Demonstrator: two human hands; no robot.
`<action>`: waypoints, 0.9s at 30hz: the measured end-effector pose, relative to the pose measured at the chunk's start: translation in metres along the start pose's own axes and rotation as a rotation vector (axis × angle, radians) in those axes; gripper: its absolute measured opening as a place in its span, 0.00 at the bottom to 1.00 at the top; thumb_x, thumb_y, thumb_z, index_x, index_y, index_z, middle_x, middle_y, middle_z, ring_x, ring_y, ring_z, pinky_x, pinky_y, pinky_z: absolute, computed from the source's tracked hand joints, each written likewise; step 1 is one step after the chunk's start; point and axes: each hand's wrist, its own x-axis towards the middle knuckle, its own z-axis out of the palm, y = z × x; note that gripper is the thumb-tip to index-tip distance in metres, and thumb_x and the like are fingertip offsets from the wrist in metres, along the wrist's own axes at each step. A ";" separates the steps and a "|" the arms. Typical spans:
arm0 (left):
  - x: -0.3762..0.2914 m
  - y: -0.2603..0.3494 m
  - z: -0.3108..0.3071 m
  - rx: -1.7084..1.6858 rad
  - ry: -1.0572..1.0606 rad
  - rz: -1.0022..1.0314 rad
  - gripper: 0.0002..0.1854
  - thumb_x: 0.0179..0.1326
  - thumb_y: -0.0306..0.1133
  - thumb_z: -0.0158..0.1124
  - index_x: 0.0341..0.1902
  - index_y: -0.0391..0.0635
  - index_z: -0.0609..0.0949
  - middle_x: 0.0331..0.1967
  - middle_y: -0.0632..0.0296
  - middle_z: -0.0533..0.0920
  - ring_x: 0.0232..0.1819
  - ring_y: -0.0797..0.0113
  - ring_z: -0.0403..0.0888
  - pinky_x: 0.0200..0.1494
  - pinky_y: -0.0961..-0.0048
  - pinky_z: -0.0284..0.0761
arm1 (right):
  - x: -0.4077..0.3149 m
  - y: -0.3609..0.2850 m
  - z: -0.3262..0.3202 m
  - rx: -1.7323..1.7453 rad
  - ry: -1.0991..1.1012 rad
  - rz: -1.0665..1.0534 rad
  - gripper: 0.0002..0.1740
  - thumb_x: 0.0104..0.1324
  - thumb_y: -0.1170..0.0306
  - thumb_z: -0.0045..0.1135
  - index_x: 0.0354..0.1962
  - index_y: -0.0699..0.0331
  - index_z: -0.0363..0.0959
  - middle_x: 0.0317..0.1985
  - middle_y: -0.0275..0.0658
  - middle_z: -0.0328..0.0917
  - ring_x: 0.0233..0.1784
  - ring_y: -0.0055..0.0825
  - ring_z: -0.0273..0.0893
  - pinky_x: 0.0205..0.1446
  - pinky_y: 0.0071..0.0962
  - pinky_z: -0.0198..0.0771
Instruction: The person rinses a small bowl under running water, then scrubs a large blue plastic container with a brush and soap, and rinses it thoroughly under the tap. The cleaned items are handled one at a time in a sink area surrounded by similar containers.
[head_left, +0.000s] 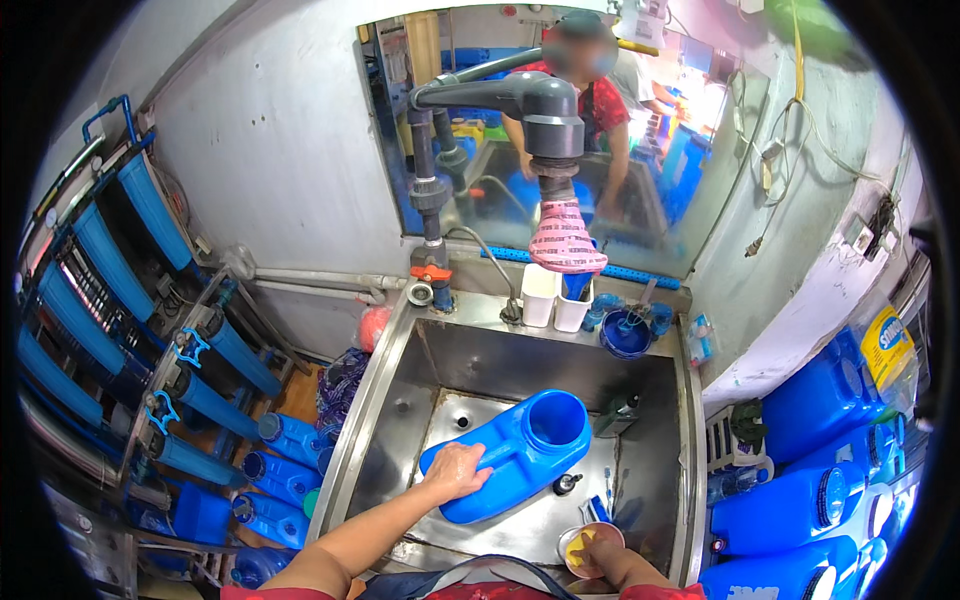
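In the stainless steel sink (652, 450), a blue plastic water jug (517, 457) lies tilted, its wide uncapped mouth facing up and away from me. My left hand (457, 471) grips the jug's side near its base. Down at the right front corner, my right hand (598, 551) reaches into a small pinkish bowl (611, 534) and has its fingers on a yellow sponge (577, 546). Part of that sponge is hidden by the hand. A small black-topped bottle (566, 484), a toothbrush (609, 487) and a dark green bottle (619, 415) are also in the sink.
Overhead hangs a thick grey pipe spout (553, 127) wrapped in pink cloth (566, 236). White containers (538, 296) and a blue bowl (626, 334) stand on the back ledge. Blue jugs (780, 502) crowd the right side; filter housings (112, 262) line the left. A mirror (480, 82) faces me.
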 end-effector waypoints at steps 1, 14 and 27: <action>0.000 0.001 0.000 0.008 -0.012 -0.016 0.18 0.55 0.43 0.65 0.32 0.39 0.74 0.27 0.46 0.81 0.36 0.44 0.80 0.47 0.52 0.72 | 0.002 -0.001 0.003 0.005 0.002 -0.004 0.11 0.53 0.72 0.56 0.34 0.61 0.83 0.29 0.37 0.82 0.33 0.32 0.79 0.32 0.33 0.73; 0.006 0.005 -0.004 -0.008 0.023 -0.003 0.16 0.51 0.41 0.67 0.29 0.41 0.74 0.24 0.47 0.79 0.31 0.43 0.78 0.38 0.50 0.72 | 0.005 -0.008 0.021 -0.015 0.005 -0.059 0.14 0.49 0.70 0.57 0.35 0.62 0.83 0.32 0.40 0.82 0.35 0.31 0.79 0.36 0.32 0.73; 0.007 -0.012 0.006 -0.707 0.288 -0.091 0.18 0.64 0.41 0.63 0.49 0.40 0.79 0.38 0.57 0.84 0.42 0.65 0.82 0.50 0.69 0.75 | -0.022 -0.028 -0.076 -0.113 -0.140 -0.093 0.17 0.45 0.69 0.59 0.36 0.62 0.83 0.36 0.43 0.83 0.38 0.31 0.80 0.41 0.30 0.73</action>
